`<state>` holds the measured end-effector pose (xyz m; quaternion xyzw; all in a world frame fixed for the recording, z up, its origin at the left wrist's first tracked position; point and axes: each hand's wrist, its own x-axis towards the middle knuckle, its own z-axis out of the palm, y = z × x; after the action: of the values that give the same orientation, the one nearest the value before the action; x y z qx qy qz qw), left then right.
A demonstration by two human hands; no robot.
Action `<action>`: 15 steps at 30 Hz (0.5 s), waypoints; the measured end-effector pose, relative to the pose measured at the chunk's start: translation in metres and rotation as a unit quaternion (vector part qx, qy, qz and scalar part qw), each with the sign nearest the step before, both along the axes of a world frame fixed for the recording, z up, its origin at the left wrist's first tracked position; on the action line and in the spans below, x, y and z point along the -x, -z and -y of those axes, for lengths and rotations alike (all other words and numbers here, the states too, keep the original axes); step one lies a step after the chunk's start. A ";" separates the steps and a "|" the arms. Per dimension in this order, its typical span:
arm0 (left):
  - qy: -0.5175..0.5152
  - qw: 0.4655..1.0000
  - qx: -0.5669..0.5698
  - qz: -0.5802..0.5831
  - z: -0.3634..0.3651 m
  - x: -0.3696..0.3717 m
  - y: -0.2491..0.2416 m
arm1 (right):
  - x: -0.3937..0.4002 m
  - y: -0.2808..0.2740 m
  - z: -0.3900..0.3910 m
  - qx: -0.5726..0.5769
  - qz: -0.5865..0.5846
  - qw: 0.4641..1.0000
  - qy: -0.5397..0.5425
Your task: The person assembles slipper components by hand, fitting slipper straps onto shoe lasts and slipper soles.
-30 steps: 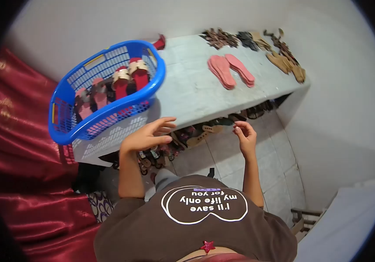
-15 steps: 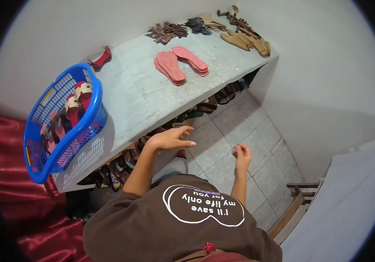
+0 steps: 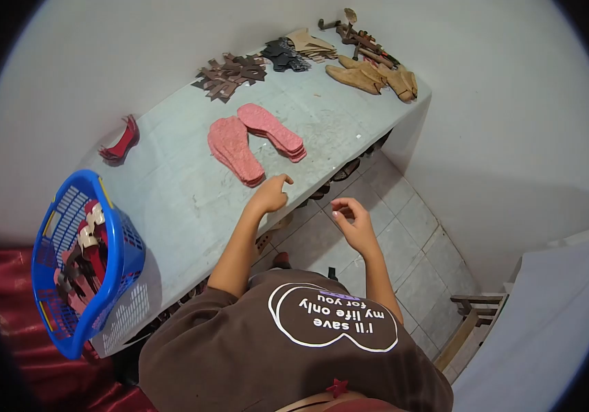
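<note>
My left hand (image 3: 270, 195) is over the front edge of the white table (image 3: 191, 199), just below the pink insoles. It holds nothing, its fingers loosely bent and one finger reaching out. Off the table edge to the right, my right hand (image 3: 353, 224) hovers above the tiled floor with curved fingers, the thumb apart and nothing held. Two stacks of pink insoles lie on the table: a left stack (image 3: 234, 150) nearest my left hand, and a right stack (image 3: 272, 130) touching or close beside it at the top.
A blue basket (image 3: 131, 250) with sandals stands at the table's left end, near a red strap piece (image 3: 124, 141). Along the back lie brown cut pieces (image 3: 231, 74), black pieces (image 3: 284, 55), beige pieces (image 3: 312, 45), wooden shoe lasts (image 3: 356, 77) and tools (image 3: 366, 44). Footwear is under the table.
The view has shifted, and the table and its contents appear lower and further left. My left hand is now nearer the insoles, over the table edge. My right hand has come closer to my left.
</note>
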<state>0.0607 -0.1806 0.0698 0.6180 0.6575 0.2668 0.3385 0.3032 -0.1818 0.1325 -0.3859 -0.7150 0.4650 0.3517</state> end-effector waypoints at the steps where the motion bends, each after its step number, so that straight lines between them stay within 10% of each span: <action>1: -0.001 0.999 0.027 -0.026 -0.016 0.002 0.001 | 0.000 -0.005 -0.012 0.003 0.002 1.000 0.004; 15: -0.280 0.922 -0.161 -0.216 -0.143 -0.022 0.062 | -0.054 0.051 -0.135 0.163 -0.041 0.985 -0.030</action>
<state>0.0828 -0.0372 0.0075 0.4979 0.8088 0.3130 -0.0043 0.3568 -0.0470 0.0819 -0.3967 -0.6259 0.6013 0.2989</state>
